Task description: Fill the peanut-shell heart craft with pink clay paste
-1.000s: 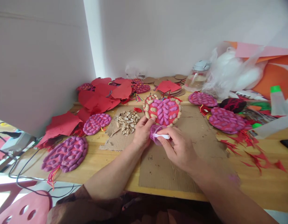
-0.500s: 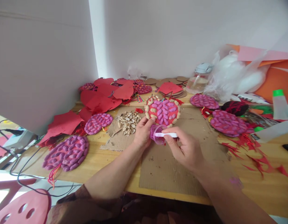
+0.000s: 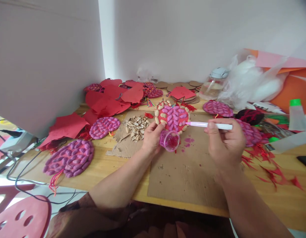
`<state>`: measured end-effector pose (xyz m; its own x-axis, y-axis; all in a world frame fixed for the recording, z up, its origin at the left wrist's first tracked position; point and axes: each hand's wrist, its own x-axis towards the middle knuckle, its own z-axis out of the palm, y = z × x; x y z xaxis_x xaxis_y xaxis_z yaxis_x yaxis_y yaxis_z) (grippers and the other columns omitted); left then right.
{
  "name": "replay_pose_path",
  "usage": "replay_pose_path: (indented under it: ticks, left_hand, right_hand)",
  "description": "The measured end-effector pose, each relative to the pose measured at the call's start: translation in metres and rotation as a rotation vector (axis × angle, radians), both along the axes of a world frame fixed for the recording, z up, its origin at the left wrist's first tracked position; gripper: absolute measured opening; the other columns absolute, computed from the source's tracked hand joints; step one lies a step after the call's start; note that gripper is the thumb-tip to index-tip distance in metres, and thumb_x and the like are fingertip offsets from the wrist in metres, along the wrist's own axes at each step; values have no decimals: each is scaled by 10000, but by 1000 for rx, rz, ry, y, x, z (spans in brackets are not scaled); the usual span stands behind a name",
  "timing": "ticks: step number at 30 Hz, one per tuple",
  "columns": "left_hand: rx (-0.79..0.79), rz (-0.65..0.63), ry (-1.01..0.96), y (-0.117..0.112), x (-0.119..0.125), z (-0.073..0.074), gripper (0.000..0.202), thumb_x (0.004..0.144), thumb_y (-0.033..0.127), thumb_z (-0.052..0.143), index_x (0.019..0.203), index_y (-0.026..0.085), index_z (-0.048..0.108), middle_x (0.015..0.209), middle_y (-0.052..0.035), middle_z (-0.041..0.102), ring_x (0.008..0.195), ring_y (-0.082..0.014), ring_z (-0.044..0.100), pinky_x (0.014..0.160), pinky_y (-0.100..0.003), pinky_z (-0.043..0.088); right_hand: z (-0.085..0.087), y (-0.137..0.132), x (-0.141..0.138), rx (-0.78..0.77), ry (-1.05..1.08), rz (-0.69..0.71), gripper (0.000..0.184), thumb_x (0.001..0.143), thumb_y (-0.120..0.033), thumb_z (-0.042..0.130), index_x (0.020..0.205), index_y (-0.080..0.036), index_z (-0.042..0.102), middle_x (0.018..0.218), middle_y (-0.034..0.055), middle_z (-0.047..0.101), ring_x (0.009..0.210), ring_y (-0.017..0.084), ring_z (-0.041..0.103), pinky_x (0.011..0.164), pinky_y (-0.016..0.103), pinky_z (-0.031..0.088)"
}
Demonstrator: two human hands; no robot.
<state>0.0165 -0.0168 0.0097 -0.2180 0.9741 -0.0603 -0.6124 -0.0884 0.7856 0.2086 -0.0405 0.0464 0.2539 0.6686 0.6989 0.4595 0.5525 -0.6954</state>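
Note:
My left hand is closed around a small clear cup of purple paint, tipped toward me. Its thumb also touches the lower left of a red heart-shaped board covered with peanut shells. Shells down the middle and some at the right are purple; most along the rim are plain tan. Between the fingertips of my right hand is a white pen-shaped brush, held level. Its purple tip is at the heart's right edge, touching or very close to a shell.
Under the heart lies a cardboard sheet with purple stains. Loose peanut shells are piled at its left. Finished purple pieces, red paper, a lidded jar, plastic bags and a green-capped bottle stand around.
My right hand has lifted the brush out of the cup and moved right and up, bringing its tip to the heart's right side. The left hand stays in place with the cup.

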Motion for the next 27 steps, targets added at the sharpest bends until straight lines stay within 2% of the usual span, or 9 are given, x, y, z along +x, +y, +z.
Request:
replay_pose_path:
  ticks: [4, 7, 10, 20, 27]
  left_hand:
    - [23, 9, 25, -1, 1, 1, 347, 646, 363, 951, 894, 191, 778, 875, -25, 749, 716, -138, 628, 722, -293, 509]
    - [31, 8, 28, -2, 1, 1, 325, 658, 351, 940, 898, 191, 790, 887, -30, 754, 720, -136, 626, 730, -294, 513]
    - [29, 7, 45, -3, 2, 1, 317, 668, 358, 937, 885, 181, 787, 854, -28, 742, 698, -130, 611, 720, -292, 512]
    - [45, 9, 45, -3, 1, 1, 336, 656, 370, 953, 878, 185, 783, 860, -26, 745, 711, -131, 618, 722, -288, 514]
    - [45, -1, 31, -4, 2, 3, 370, 629, 384, 962, 887, 179, 794, 888, -30, 757, 749, -134, 636, 746, -287, 524]
  right_hand:
    - [-7, -2, -1, -2, -229, -36, 218, 1009, -436, 658, 1022, -222, 702, 804, 50, 726, 634, 174, 635, 564, 325, 479]
    - [-7, -3, -3, -1, -295, -39, 204, 1015, -406, 645, 1021, -209, 698, 735, 14, 700, 539, 134, 558, 508, 294, 414]
    - [-5, -4, -6, 16, -311, -43, 187, 1010, -386, 650, 1014, -204, 692, 709, -8, 678, 500, 112, 508, 490, 276, 397]
    - [-6, -3, -7, 27, -368, -51, 115, 992, -322, 659, 976, -210, 681, 718, -5, 679, 501, 110, 506, 488, 267, 376]
    - [-6, -3, -7, 40, -355, -54, 151, 1001, -354, 649, 983, -208, 683, 715, -13, 683, 495, 106, 504, 481, 256, 372]
